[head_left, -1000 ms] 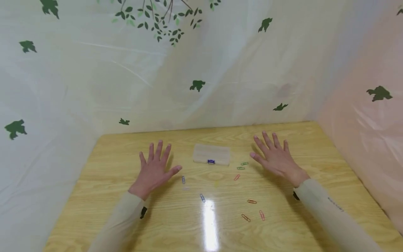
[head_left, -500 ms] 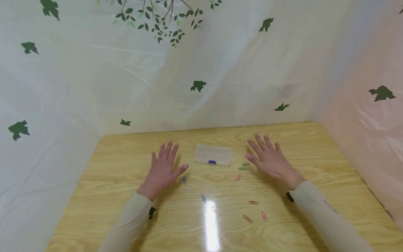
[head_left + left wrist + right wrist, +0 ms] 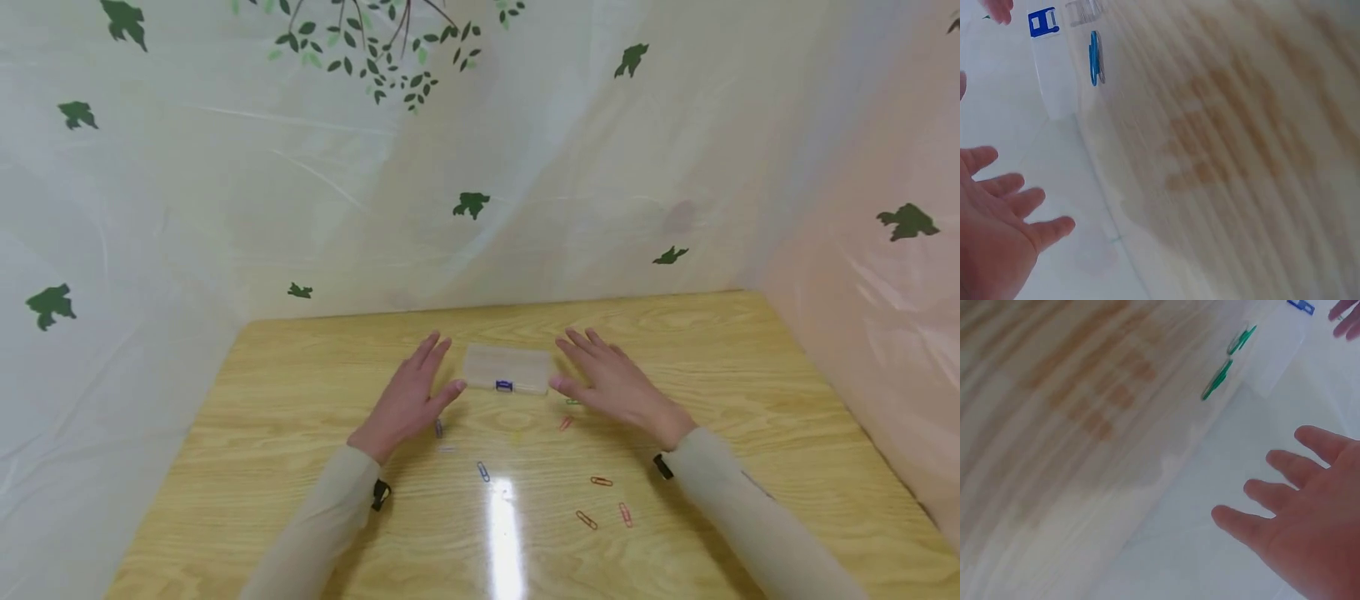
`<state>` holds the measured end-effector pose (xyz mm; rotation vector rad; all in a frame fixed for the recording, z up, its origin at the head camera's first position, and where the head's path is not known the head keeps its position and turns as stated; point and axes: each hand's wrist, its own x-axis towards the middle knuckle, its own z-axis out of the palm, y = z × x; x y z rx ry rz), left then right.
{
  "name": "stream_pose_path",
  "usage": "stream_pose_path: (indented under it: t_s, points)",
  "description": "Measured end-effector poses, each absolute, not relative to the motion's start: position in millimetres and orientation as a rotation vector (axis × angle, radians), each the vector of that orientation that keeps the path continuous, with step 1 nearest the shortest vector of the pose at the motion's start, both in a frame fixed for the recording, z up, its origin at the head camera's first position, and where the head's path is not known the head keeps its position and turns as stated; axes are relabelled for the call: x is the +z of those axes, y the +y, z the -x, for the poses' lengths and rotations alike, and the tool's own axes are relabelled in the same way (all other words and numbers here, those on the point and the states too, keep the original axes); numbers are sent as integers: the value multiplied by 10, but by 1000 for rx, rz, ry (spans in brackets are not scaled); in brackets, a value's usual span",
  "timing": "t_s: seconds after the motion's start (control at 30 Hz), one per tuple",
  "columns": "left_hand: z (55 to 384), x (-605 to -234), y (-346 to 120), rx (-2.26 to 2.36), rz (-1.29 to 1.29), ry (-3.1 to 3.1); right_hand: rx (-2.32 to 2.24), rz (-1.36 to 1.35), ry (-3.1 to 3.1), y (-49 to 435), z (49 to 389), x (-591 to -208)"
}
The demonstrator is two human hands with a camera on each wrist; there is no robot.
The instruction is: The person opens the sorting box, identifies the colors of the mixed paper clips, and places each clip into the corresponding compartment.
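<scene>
A flat clear plastic box (image 3: pixel 504 365) with a blue latch (image 3: pixel 504 386) lies at the back middle of the table. My left hand (image 3: pixel 408 396) hovers at its left side, fingers spread and nothing held. On the other side my right hand (image 3: pixel 618 387) is held over the table, its fingers extended and its thumb tip by the box's right corner. Beneath the left hand lie a blue paper clip (image 3: pixel 1094 57) and a pale one (image 3: pixel 447 450). Two green paper clips (image 3: pixel 1217 380) show near the box in the right wrist view; the right hand hides one of them from the head view.
On the wooden table (image 3: pixel 285 433) lie more paper clips: a blue one (image 3: pixel 483 472), a yellow one (image 3: pixel 516 437), a pink-red one (image 3: pixel 566 423) and several reddish ones (image 3: pixel 602 481) at front right. A white leaf-patterned sheet (image 3: pixel 360 208) hangs behind the table.
Both hands have moved inward toward the box, the left to the right and the right to the left. The box and the paper clips have stayed in place.
</scene>
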<state>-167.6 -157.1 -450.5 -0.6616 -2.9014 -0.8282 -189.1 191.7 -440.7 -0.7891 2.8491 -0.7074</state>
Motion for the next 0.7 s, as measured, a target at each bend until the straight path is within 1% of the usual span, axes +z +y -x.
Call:
stream_pose_path:
  t_s: [0.33,0.7]
  points:
    - [1800,-4529,-1458,-847,746,-3031,-607,963,2835,1695,1939,-4424]
    - [1878,-4612,-1334,-765,778,-3078,-554,1048,2807,1637,1969,-4471]
